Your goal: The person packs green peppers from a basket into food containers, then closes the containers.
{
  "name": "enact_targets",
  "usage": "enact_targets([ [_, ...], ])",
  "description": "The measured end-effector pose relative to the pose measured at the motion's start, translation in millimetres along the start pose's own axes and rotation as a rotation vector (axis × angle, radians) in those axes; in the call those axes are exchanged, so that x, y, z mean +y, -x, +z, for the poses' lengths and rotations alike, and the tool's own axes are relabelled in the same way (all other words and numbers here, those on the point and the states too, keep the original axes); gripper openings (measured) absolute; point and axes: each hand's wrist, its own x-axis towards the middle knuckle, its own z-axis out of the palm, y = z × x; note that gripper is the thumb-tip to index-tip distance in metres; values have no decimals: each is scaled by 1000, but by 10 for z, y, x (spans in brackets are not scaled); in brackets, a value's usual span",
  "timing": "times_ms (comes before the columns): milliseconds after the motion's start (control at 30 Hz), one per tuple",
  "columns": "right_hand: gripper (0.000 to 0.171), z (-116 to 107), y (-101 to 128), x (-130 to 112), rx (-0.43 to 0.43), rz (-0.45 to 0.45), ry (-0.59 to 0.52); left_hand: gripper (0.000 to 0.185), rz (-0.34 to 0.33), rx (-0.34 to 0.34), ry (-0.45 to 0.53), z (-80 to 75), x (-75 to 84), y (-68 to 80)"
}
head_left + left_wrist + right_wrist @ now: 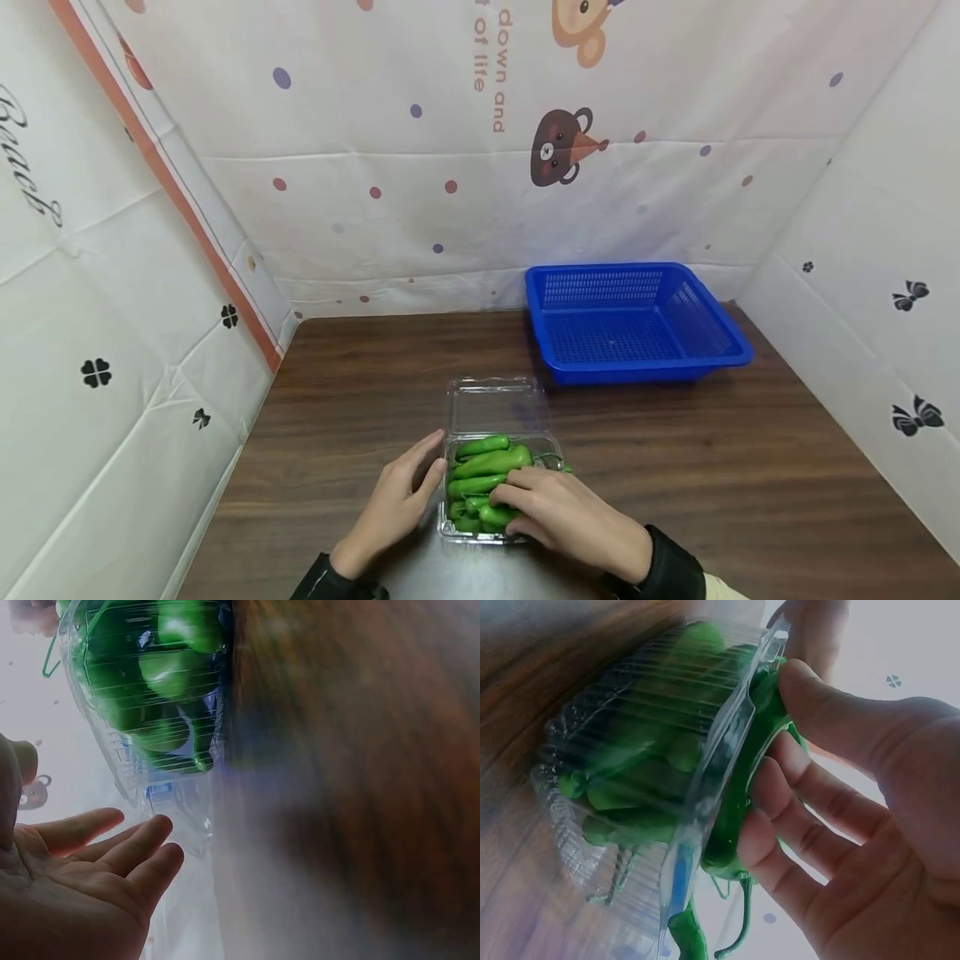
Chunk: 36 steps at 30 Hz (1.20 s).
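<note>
A clear plastic clamshell box [480, 537] filled with green peppers [491, 462] lies on the table with its lid [498, 406] tipped back, away from me. Over the near right part of the box, my right hand [558, 512] pinches a long green pepper [754, 750] between thumb and fingertips at the rim, seen best in the right wrist view. Stems of other peppers stick out past the rim there. My left hand [401, 492] stands at the box's left side, fingers spread and nothing in them; the left wrist view shows its palm [82, 900] below the box wall.
A blue perforated plastic basket [645, 372] stands at the back right of the brown wood-grain table [337, 400]. Printed white sheets [337, 233] hang behind the table and along both sides.
</note>
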Motion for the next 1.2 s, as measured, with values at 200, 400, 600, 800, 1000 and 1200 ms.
enact_targets([
  [200,31,19,37,31,39,-13,-10,47,-56,25,-23,19,-30,10],
  [400,36,9,72,97,106,-46,-70,51,-143,42,133,-4,-34,-28],
  [600,27,-30,101,364,354,-47,-169,56,-291,-10,209,-87,-13,-227],
  [800,34,-35,179,826,511,311,-153,62,-382,-95,250,-118,-34,-454],
  [1000,42,15,172,1059,252,726,-422,62,-462,-149,351,-128,-88,-541],
  [1200,46,107,161,1084,183,866,-654,60,-492,-166,433,-88,-89,-580],
])
